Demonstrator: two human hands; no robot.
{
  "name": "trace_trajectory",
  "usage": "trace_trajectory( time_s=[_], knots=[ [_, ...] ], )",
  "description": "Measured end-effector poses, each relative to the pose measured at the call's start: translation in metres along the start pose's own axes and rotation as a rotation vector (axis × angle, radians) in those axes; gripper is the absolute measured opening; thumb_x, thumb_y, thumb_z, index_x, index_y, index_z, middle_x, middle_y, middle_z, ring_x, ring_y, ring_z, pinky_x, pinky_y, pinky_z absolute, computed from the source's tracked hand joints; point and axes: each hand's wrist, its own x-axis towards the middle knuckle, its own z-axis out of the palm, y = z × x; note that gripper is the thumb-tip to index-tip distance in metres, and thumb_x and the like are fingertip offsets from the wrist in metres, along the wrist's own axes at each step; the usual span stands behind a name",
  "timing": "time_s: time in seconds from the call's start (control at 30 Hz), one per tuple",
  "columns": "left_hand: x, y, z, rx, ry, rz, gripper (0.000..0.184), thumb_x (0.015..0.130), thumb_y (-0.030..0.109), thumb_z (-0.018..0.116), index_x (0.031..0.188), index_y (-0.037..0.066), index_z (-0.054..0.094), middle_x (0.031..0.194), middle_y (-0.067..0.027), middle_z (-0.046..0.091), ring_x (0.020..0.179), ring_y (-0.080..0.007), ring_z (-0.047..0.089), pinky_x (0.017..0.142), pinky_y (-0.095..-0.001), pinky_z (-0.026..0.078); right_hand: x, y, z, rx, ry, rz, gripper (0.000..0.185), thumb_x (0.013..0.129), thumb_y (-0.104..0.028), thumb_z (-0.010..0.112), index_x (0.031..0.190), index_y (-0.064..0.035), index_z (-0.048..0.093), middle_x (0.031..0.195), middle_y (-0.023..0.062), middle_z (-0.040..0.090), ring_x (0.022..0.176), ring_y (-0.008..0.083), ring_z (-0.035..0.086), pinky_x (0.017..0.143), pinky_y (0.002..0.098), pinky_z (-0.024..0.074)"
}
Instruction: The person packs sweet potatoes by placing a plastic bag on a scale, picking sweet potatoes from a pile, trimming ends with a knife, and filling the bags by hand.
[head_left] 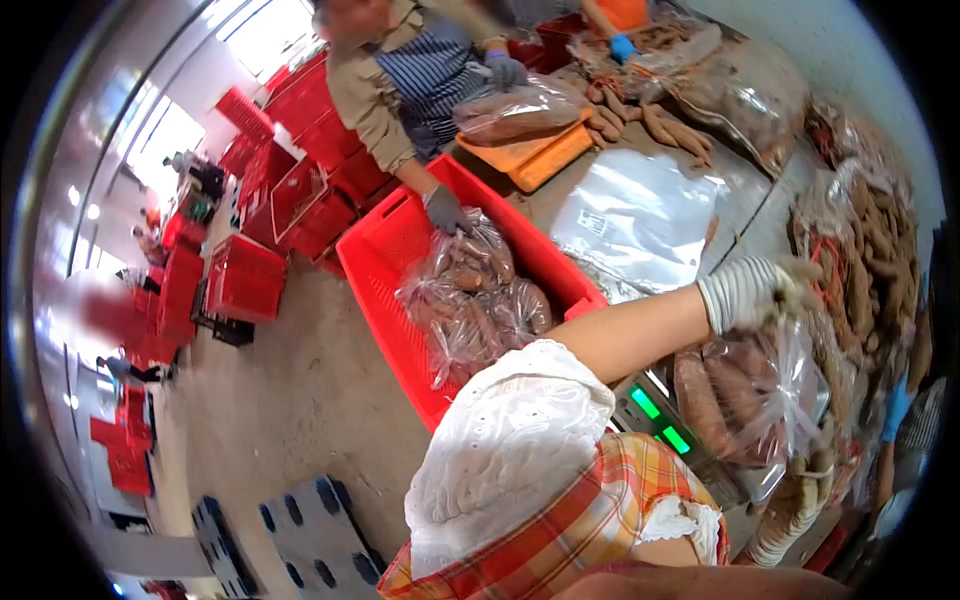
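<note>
Bag (735,395) on scale (657,420); L hand (755,293), R hand (800,505) adj.

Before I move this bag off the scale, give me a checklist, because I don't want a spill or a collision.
1. Bag resting on the scale: ok.
2. Weight readable: cannot tell; the display is lit green, but its figures are too small.
3. Bag securely closed: cannot tell; its plastic is bunched up, but no sure tie shows.
4. Left hand gripping the bag: cannot tell; the fingers are blurred.
5. Room in the red crate: ok; bare space shows beside the filled bags.
6. Crate free of other hands: not ok; a co-worker's gloved hand is at those bags.
</note>
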Motion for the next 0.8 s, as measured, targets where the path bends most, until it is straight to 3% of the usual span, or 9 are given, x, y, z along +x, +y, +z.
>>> trace_trajectory(
  time_s=[0.07, 0.1, 0.17, 0.27, 0.37, 0.47, 0.5, 0.6, 0.8],
  knots=[
    [-0.020, 0.006, 0.061, 0.021, -0.018, 0.021, 0.058, 0.075, 0.008, 0.059, 0.130, 0.011, 0.042, 0.114, -0.0186, 0.059, 0.091, -0.0294, 0.061, 0.078, -0.0350, 0.050, 0.033, -0.027, 0.060, -0.272, 0.318, 0.052, 0.061, 0.082, -0.020, 0.061, 0.136, -0.0023, 0.037, 0.138, 0.0146, 0.040, 0.119, 0.0215, 0.047, 0.101, 0.0336, 0.0363],
    [-0.111, 0.023, 0.077, 0.230, 0.097, -0.189, 0.061, 0.074, 0.007, 0.063, 0.130, 0.006, 0.039, 0.103, -0.0150, 0.060, 0.084, -0.0248, 0.062, 0.071, -0.0312, 0.050, 0.011, 0.038, 0.144, -0.051, 0.352, 0.161, 0.061, 0.082, -0.020, 0.061, 0.136, -0.0023, 0.037, 0.138, 0.0146, 0.040, 0.119, 0.0215, 0.047, 0.101, 0.0336, 0.0363],
    [-0.129, 0.030, 0.114, 0.534, 0.023, -0.294, 0.068, 0.072, 0.006, 0.069, 0.130, -0.005, 0.034, 0.082, -0.0077, 0.064, 0.071, -0.0157, 0.063, 0.057, -0.0238, 0.050, 0.029, 0.050, 0.180, -0.199, 0.294, 0.048, 0.083, 0.074, -0.025, 0.071, 0.140, -0.0023, 0.028, 0.125, 0.0144, 0.049, 0.093, 0.0149, 0.055, 0.080, 0.0251, 0.0460],
    [-0.139, 0.033, 0.104, 0.502, 0.090, -0.266, 0.071, 0.071, 0.007, 0.071, 0.129, -0.007, 0.033, 0.080, -0.0078, 0.064, 0.070, -0.0155, 0.063, 0.055, -0.0240, 0.050, 0.030, 0.132, 0.050, -0.359, -0.025, 0.202, 0.084, 0.073, -0.023, 0.073, 0.139, 0.0005, 0.027, 0.123, 0.0146, 0.049, 0.096, 0.0143, 0.056, 0.079, 0.0237, 0.0463],
    [-0.138, 0.030, 0.089, 0.439, 0.152, -0.257, 0.075, 0.070, 0.009, 0.073, 0.129, -0.010, 0.031, 0.076, -0.0080, 0.064, 0.068, -0.0153, 0.062, 0.054, -0.0245, 0.049, 0.036, 0.117, 0.072, -0.500, -0.030, 0.399, 0.078, 0.076, -0.023, 0.070, 0.137, 0.0007, 0.027, 0.125, 0.0157, 0.049, 0.099, 0.0169, 0.056, 0.084, 0.0295, 0.0469],
    [-0.127, 0.000, 0.087, 0.809, 0.082, -0.176, 0.076, 0.061, 0.016, 0.077, 0.124, -0.002, 0.040, 0.069, -0.0071, 0.062, 0.064, -0.0186, 0.061, 0.055, -0.0288, 0.047, 0.034, 0.123, 0.062, -1.277, -0.118, -0.118, 0.061, 0.077, -0.009, 0.065, 0.131, 0.0017, 0.039, 0.129, 0.0147, 0.047, 0.118, 0.0227, 0.045, 0.099, 0.0326, 0.0360],
    [-0.127, -0.005, 0.087, 1.161, -0.004, -0.066, 0.074, 0.057, 0.018, 0.079, 0.121, 0.000, 0.044, 0.069, -0.0075, 0.062, 0.064, -0.0202, 0.062, 0.057, -0.0303, 0.047, 0.037, 0.122, 0.065, -1.072, -0.062, -0.043, 0.061, 0.077, -0.008, 0.065, 0.131, 0.0017, 0.039, 0.129, 0.0145, 0.047, 0.118, 0.0225, 0.045, 0.099, 0.0324, 0.0360],
    [-0.128, -0.009, 0.091, 1.150, 0.009, -0.018, 0.061, 0.054, 0.018, 0.079, 0.107, 0.005, 0.051, 0.068, -0.0060, 0.061, 0.064, -0.0216, 0.061, 0.058, -0.0312, 0.048, 0.039, 0.117, 0.073, -0.677, 0.051, 0.110, 0.059, 0.077, -0.007, 0.065, 0.130, 0.0018, 0.040, 0.129, 0.0141, 0.047, 0.118, 0.0221, 0.045, 0.099, 0.0320, 0.0363],
    [-0.128, 0.001, 0.083, 1.367, 0.071, 0.130, 0.049, 0.062, 0.018, 0.072, 0.105, 0.006, 0.054, 0.068, -0.0058, 0.062, 0.066, -0.0272, 0.062, 0.057, -0.0347, 0.045, 0.043, 0.092, 0.114, -0.603, 0.061, 0.109, 0.053, 0.080, -0.011, 0.066, 0.128, 0.0019, 0.045, 0.123, 0.0148, 0.052, 0.108, 0.0193, 0.051, 0.094, 0.0331, 0.0406]
  ],
)
